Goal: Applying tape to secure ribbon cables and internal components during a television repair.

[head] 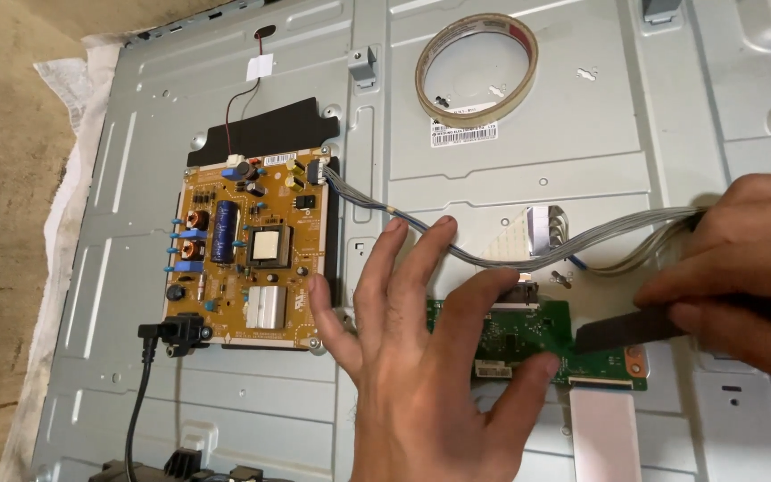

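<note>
While left hand [421, 357] covers green board [537, 344], right hand [742, 268] pinches black strip [622, 332].

- left hand [421, 357]: near centre, palm down, fingers [443, 241] spread wide and pointing far, thumb out to the left, grasping nothing
- right hand [747, 268]: enters from right edge, fingers curled leftward, thumb and fingertips pinched together on something thin and dark
</note>
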